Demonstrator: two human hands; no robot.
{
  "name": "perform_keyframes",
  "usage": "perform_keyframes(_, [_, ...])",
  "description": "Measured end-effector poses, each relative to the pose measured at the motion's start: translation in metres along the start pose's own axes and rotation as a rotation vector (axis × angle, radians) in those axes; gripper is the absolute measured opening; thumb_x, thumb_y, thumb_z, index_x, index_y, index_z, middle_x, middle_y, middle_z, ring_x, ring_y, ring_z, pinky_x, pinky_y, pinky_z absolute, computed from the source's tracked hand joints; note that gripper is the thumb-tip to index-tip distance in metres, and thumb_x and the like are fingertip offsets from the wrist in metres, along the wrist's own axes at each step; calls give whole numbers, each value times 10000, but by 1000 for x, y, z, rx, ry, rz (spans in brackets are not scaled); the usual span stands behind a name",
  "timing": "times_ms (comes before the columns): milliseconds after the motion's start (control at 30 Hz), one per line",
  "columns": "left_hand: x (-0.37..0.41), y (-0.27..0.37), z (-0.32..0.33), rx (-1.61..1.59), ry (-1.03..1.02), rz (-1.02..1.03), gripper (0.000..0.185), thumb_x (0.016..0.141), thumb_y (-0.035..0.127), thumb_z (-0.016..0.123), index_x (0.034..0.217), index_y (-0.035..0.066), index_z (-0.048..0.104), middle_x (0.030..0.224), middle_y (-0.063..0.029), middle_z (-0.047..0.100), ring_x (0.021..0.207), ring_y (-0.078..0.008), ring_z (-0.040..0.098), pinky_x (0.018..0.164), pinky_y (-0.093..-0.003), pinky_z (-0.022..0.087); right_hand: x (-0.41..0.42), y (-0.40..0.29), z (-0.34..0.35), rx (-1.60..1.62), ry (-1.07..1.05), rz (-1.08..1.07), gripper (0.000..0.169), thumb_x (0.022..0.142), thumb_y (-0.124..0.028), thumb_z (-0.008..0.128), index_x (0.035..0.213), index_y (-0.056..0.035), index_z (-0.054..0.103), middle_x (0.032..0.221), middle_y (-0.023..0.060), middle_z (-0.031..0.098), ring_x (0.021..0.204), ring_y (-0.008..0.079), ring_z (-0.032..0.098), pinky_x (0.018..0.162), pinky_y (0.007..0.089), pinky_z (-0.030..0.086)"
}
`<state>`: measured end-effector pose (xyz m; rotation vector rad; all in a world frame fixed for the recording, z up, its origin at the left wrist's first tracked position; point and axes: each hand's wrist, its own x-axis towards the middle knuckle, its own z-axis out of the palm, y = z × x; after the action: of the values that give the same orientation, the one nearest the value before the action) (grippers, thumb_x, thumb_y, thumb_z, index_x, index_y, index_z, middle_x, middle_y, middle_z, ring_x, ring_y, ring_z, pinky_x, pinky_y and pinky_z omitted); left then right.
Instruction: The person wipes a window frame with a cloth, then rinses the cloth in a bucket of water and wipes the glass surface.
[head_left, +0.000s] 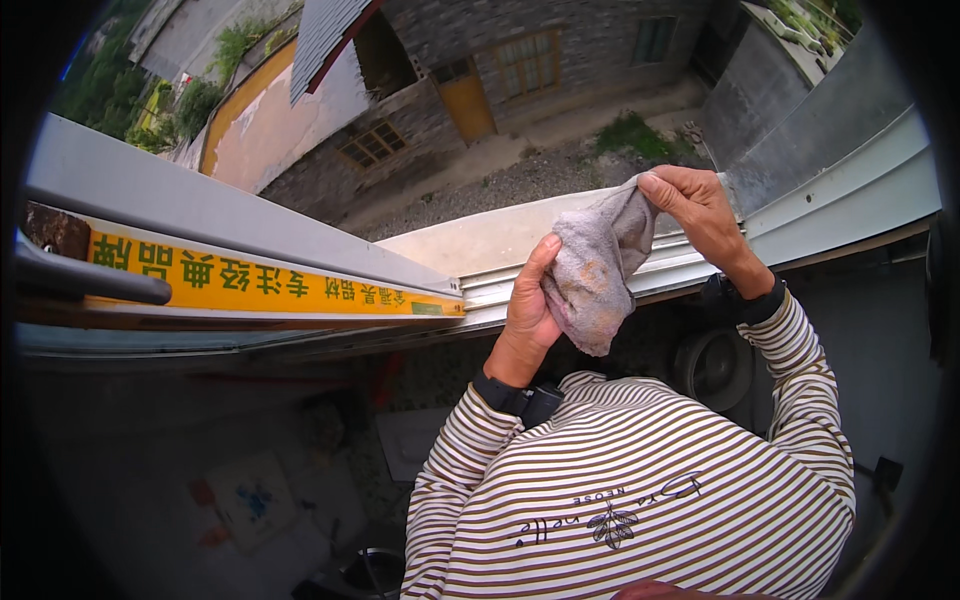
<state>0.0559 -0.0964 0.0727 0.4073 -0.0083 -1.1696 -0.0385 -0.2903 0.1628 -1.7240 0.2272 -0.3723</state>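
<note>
A greyish, stained cloth (592, 277) hangs between my two hands above the window's sill track (660, 264). My left hand (534, 300) grips the cloth's left side, thumb up along its edge. Pinched between the thumb and fingers of my right hand (694, 210) is the cloth's upper right corner. Below the cloth is the front of my striped shirt (637, 480). Each wrist bears a black band.
An open window sash (247, 232) with a yellow printed strip reaches in from the left. Beyond the pale outer ledge (480, 232) lies a yard well below, with a brick building. A white frame (840, 195) stands at right.
</note>
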Motion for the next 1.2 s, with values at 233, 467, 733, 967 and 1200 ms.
perform_keyframes(233, [16,-40,22,644,-93,181,595,980,424,564,1415,38,437,1477,-146,416,1358,-227,389,1145,-341,257,-27,-69,-50,769,128,-54,353,1018,-161,512,1327,10,529,1223,95,641,1113,158,621,1005,322,497])
perform_keyframes(467, [20,-76,40,967,-208,181,844,882,353,739,1516,44,275,1504,-169,349,1410,-267,327,1140,-367,275,-33,-86,-31,651,46,-206,382,1052,-208,430,1350,22,498,1280,144,602,1134,185,618,954,332,528])
perform_keyframes(733, [-34,-43,-15,549,78,-44,340,1047,276,465,1220,8,584,1164,-72,630,1094,-171,607,950,-353,515,18,38,75,122,-621,141,345,953,-45,493,1291,23,488,1183,96,594,1124,167,552,988,336,436])
perform_keyframes(967, [-53,-36,-17,640,171,28,292,1034,234,494,1183,7,602,1172,-85,654,1132,-194,628,864,-281,510,53,66,122,-564,-849,-439,357,854,-32,598,1210,-58,592,1108,145,636,1021,281,568,889,367,396])
perform_keyframes(1200, [-57,-38,-19,726,225,35,258,1004,219,549,1160,21,600,1147,-60,665,1059,-167,653,823,-263,484,58,86,128,-390,-617,-412,248,800,-64,679,1038,-36,614,893,135,627,833,383,611,685,446,480])
